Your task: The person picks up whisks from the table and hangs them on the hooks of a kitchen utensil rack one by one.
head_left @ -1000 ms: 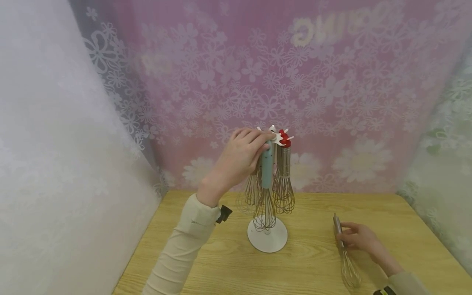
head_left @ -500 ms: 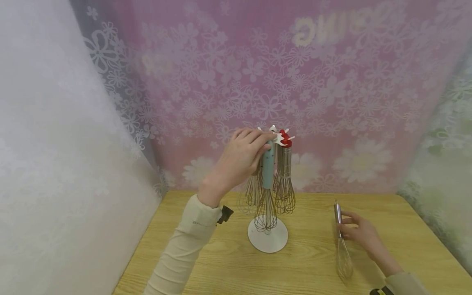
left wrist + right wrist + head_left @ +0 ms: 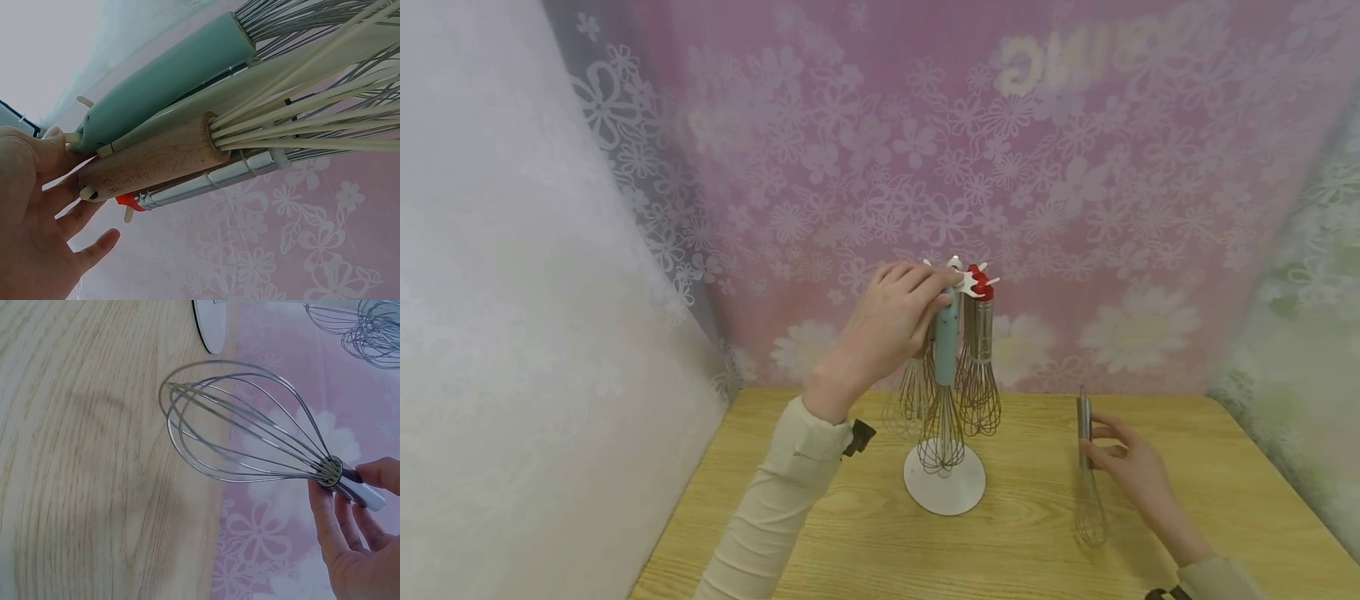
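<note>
In the head view a white round-based stand (image 3: 943, 497) carries several hanging whisks. My left hand (image 3: 880, 325) holds the stand's top, thumb beside the hook of the teal-handled whisk (image 3: 946, 350). The left wrist view shows a wooden-handled whisk (image 3: 156, 159) in front of the fingers, which are partly hidden, and a metal-handled whisk (image 3: 212, 180) with a red end below it. To the right, my right hand (image 3: 1133, 471) pinches a steel whisk (image 3: 329, 471) by its handle between thumb and fingers. Its wire loops point down toward the tabletop, handle end up.
The wooden table (image 3: 1037, 550) runs back to a pink flowered backdrop (image 3: 850, 192). A white curtain (image 3: 535, 292) borders the left side and a pale leafy one (image 3: 1300, 333) the right.
My right hand has raised the steel whisk and tipped it closer to upright, its loops swinging left. My left hand and the stand have stayed in place.
</note>
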A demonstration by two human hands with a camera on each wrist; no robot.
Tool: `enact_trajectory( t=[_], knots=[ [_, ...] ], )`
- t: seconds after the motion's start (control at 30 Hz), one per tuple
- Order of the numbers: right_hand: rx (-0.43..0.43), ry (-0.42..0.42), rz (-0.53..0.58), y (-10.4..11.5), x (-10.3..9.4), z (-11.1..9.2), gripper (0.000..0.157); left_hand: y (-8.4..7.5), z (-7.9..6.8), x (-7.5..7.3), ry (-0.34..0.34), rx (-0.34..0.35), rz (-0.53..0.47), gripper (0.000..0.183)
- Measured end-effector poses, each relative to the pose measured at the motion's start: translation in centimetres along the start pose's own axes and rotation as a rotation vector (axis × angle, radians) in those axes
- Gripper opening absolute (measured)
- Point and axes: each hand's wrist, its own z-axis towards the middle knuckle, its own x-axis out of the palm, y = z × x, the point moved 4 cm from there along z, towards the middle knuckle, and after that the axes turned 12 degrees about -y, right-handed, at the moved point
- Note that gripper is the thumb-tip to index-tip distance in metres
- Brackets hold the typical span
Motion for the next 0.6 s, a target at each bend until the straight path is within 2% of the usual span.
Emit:
enact_trajectory(
  t=[0.6],
  knots=[
    [-0.032,-0.112,0.011,1.9,0.2,0.1,0.058,0.0,0.0,0.2,-0.007,-0.005,0.003,0.030]
  ],
)
